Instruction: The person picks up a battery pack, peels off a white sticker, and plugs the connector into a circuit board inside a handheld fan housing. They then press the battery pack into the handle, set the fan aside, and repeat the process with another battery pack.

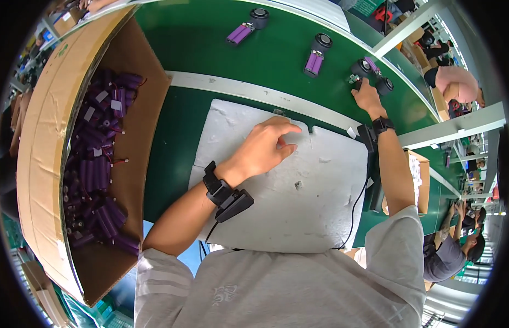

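My left hand [263,146] hovers over the white foam board [325,202], its fingers loosely curved and thumb apart, with nothing in it. At the far right of the green bench, my right hand [367,99] reaches out with its fingertips closed on the near edge of a black round motor-like part [361,68]. Beside that part are a purple battery pack [373,65] and another black round part [384,86]. Farther left stand two similar black round parts, one [323,41] with a purple pack [314,63], the other [259,18] with a purple pack [240,33].
A tall cardboard box [44,147] at the left holds many purple battery packs [96,169] with wires. A white rail [254,97] crosses the bench behind the foam. A small carton [423,180] sits right of my right forearm. Other people [457,85] work at the right.
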The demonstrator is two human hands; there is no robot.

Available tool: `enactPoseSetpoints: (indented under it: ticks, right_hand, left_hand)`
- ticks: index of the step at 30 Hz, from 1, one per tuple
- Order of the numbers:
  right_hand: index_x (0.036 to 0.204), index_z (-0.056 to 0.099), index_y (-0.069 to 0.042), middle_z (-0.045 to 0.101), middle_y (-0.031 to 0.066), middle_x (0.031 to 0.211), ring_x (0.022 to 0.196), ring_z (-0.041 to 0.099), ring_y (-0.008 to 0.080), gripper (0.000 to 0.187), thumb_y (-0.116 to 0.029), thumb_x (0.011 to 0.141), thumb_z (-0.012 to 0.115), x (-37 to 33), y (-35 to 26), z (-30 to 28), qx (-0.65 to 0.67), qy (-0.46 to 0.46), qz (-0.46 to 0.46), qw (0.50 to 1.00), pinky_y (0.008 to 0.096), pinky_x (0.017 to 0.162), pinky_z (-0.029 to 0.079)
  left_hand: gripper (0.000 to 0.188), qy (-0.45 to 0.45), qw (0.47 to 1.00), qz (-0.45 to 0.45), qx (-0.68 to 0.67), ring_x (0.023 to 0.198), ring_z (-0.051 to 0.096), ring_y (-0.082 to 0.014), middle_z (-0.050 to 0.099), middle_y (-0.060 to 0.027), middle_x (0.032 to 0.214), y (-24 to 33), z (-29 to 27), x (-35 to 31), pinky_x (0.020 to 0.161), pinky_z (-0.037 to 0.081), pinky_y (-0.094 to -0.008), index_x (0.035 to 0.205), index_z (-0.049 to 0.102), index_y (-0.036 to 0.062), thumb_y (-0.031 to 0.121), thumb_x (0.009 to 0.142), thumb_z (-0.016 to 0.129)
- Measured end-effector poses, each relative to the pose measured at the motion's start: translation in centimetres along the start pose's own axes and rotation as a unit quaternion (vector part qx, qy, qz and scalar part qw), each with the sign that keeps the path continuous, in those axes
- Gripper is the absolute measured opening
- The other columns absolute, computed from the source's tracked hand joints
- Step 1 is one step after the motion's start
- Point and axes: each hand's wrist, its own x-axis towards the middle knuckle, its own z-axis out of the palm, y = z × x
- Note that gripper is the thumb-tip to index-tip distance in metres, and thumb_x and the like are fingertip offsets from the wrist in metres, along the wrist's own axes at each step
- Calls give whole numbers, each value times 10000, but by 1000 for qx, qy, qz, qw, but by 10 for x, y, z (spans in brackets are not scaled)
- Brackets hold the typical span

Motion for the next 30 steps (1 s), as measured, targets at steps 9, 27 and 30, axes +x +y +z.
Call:
enactPoseSetpoints:
  ticks: [9, 27, 30]
  right_hand:
    - [1115, 584, 17, 633, 211, 702, 623, 627, 380, 389, -211, 800, 589, -149, -95, -74, 71, -114, -207, 969, 433, 613, 483]
    - [1177, 554, -29, 577, 3, 770, 583, 525, 46, 360, -213, 880, 640, -174, -262, -127, 208, -455, -400, 768, 195, 478, 376]
    - [1289, 503, -35, 581, 25, 787, 607, 550, 69, 475, -275, 900, 633, -178, -334, -108, 137, -397, -497, 759, 209, 485, 410]
  left_hand:
    - [276, 81, 995, 58, -9, 780, 648, -319, 655, -160, 960, -8, 3, -5, 727, 517, -415, 1083, 621, 30, 167, 848, 668]
    - [208, -101, 991, 79, 40, 744, 638, -324, 668, -130, 767, -7, 0, -10, 673, 500, -419, 897, 662, 79, 187, 720, 679]
    - [161, -86, 991, 97, 35, 745, 640, -319, 674, -120, 768, -11, 1, -11, 668, 501, -416, 841, 680, 83, 172, 707, 664]
